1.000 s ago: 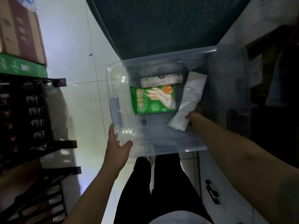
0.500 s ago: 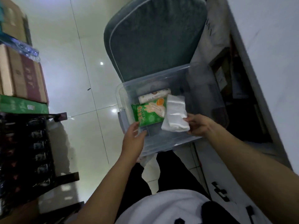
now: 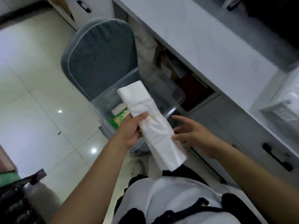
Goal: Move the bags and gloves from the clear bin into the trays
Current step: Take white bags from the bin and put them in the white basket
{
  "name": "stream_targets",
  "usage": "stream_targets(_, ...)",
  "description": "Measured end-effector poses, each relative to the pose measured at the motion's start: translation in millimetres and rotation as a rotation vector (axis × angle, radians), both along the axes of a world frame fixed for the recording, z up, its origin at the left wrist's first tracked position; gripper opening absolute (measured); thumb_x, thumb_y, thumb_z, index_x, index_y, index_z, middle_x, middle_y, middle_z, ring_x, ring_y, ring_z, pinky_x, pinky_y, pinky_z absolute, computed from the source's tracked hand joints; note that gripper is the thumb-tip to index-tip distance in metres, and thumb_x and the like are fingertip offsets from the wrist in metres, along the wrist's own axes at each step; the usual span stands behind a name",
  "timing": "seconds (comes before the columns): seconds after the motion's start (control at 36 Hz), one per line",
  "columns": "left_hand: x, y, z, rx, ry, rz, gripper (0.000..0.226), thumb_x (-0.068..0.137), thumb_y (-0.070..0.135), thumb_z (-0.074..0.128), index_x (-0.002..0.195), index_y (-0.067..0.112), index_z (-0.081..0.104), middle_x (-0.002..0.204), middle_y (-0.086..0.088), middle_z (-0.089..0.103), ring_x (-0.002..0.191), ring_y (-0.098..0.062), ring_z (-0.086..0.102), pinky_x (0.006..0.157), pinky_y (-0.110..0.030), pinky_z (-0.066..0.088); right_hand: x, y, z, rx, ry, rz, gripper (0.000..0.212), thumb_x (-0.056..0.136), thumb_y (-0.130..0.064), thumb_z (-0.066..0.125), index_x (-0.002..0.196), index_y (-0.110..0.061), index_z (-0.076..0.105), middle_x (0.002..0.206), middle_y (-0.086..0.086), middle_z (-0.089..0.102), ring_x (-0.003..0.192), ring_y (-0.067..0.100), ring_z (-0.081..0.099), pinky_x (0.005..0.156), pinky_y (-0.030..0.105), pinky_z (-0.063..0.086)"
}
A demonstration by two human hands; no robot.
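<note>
- I see the left hand (image 3: 131, 130) closed around a white bundle of bags (image 3: 151, 124), thumb on top, gripping it near the thin band tied round its middle.
- The bundle is long and flat, held up in the air above the near end of the clear bin (image 3: 175, 97), tilted with one end toward the bin and the other toward my legs.
- The right hand (image 3: 192, 135) is open with fingers spread; its fingertips sit just beside the bundle's lower half, and I cannot tell whether they touch it.
- The clear bin stands on the pale tiled floor (image 3: 32, 88), against a grey-green cushion (image 3: 100, 59) on its far side and beside the open cabinet (image 3: 191, 81) under the white counter (image 3: 210, 41).
- Inside the bin I can make out a green glove packet (image 3: 119, 119) at the near left and a white roll (image 3: 119, 109) just beyond it; the hand and bundle cover the rest of the interior.
- A white slotted tray (image 3: 281, 110) sits on the counter at the far right, well apart from the bundle; its contents are not clear to me.
</note>
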State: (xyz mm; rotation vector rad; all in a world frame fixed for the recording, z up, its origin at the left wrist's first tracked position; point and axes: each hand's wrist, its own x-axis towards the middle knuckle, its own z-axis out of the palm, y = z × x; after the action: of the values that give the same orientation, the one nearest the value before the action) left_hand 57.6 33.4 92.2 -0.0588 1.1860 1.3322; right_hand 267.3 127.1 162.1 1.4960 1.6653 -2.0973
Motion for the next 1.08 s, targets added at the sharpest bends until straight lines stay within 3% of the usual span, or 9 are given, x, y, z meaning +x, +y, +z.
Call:
stream_targets(0.11, 17.4, 33.5, 36.1, 0.100, 0.074, -0.090, 0.028, 0.084, 0.017, 0.074, 0.111, 0.019, 0.069, 0.108, -0.004, 0.076, 0.090, -0.021, 0.073, 0.077, -0.040, 0.060, 27.8, -7.7, 25.3, 0.224, 0.005, 0.029, 0.089, 0.065, -0.031, 0.090, 0.139, -0.050, 0.044, 0.125, -0.002, 0.062, 0.106, 0.017, 0.067, 0.095, 0.044, 0.055)
stream_targets(0.31, 59.6, 98.3, 109.0, 0.255, 0.185, -0.251, 0.044, 0.086, 0.029, 0.071, 0.128, 0.015, 0.062, 0.114, -0.009, 0.074, 0.097, -0.026, 0.073, 0.072, -0.040, 0.060, 79.2, -3.1, 49.1, 0.624, 0.036, -0.188, 0.078, 0.079, -0.024, 0.081, 0.136, -0.060, 0.042, 0.110, -0.031, 0.061, 0.102, -0.005, 0.060, 0.090, 0.032, 0.055)
stream_targets(0.44, 114.6, 154.3, 157.3, 0.305, 0.257, -0.295, 0.033, 0.090, 0.027, 0.068, 0.122, 0.015, 0.064, 0.103, -0.007, 0.077, 0.085, -0.024, 0.076, 0.061, -0.038, 0.059, 121.3, 14.1, 69.2, 0.988, -0.043, -0.228, 0.075, 0.086, -0.037, 0.071, 0.146, -0.052, 0.030, 0.139, -0.014, 0.047, 0.121, 0.007, 0.050, 0.099, 0.036, 0.050)
stream_targets(0.53, 156.5, 188.6, 179.3, 0.341, 0.287, -0.345, 0.026, 0.093, 0.027, 0.066, 0.117, 0.019, 0.065, 0.106, -0.005, 0.077, 0.090, -0.025, 0.075, 0.067, -0.043, 0.061, 152.0, 28.2, 80.8, 1.132, -0.205, -0.190, 0.085, 0.078, -0.056, 0.070, 0.149, -0.053, 0.021, 0.157, -0.010, 0.025, 0.131, 0.015, 0.042, 0.099, 0.037, 0.048)
stream_targets(0.61, 203.0, 220.2, 193.3, 0.333, 0.309, -0.365, 0.027, 0.094, 0.029, 0.064, 0.119, 0.019, 0.065, 0.105, -0.002, 0.077, 0.089, -0.022, 0.074, 0.069, -0.043, 0.061, 183.0, 45.3, 88.3, 1.212, -0.364, -0.198, 0.100, 0.069, -0.071, 0.065, 0.152, -0.048, 0.014, 0.161, 0.002, 0.022, 0.139, 0.028, 0.034, 0.105, 0.047, 0.042)
stream_targets(0.72, 264.7, 257.3, 200.9, 0.323, 0.274, -0.386, 0.031, 0.095, 0.031, 0.062, 0.123, 0.016, 0.064, 0.101, -0.004, 0.078, 0.087, -0.022, 0.076, 0.067, -0.042, 0.060, 223.4, 79.5, 86.7, 1.250, -0.496, -0.242, 0.107, 0.070, -0.051, 0.078, 0.153, -0.040, 0.012, 0.155, 0.008, 0.030, 0.130, 0.034, 0.043, 0.086, 0.047, 0.053)
stream_targets(0.81, 304.0, 283.8, 199.8, 0.321, 0.278, -0.410, 0.030, 0.095, 0.031, 0.063, 0.120, 0.016, 0.065, 0.096, -0.003, 0.078, 0.085, -0.021, 0.076, 0.068, -0.044, 0.060, 257.9, 108.7, 79.8, 1.252, -0.502, -0.262, 0.102, 0.071, -0.035, 0.078, 0.152, -0.041, 0.015, 0.152, 0.007, 0.034, 0.121, 0.033, 0.050, 0.075, 0.043, 0.054)
stream_targets(0.94, 349.2, 329.9, 197.3, 0.338, 0.337, -0.455, 0.033, 0.090, 0.026, 0.068, 0.120, 0.012, 0.066, 0.104, -0.005, 0.077, 0.094, -0.021, 0.075, 0.078, -0.046, 0.061, 309.4, 140.4, 60.6, 1.202, -0.465, -0.288, 0.093, 0.075, -0.032, 0.074, 0.150, -0.043, 0.019, 0.153, 0.007, 0.034, 0.125, 0.032, 0.048, 0.077, 0.044, 0.054)
stream_targets(1.08, 378.5, 369.5, 192.0, 0.335, 0.394, -0.473, 0.024, 0.087, 0.020, 0.073, 0.109, 0.013, 0.069, 0.086, 0.000, 0.077, 0.078, -0.019, 0.075, 0.066, -0.040, 0.060, 339.7, 160.0, 49.2, 1.138, -0.461, -0.313, 0.096, 0.076, -0.028, 0.071, 0.151, -0.047, 0.014, 0.156, 0.005, 0.029, 0.129, 0.029, 0.044, 0.077, 0.038, 0.053)
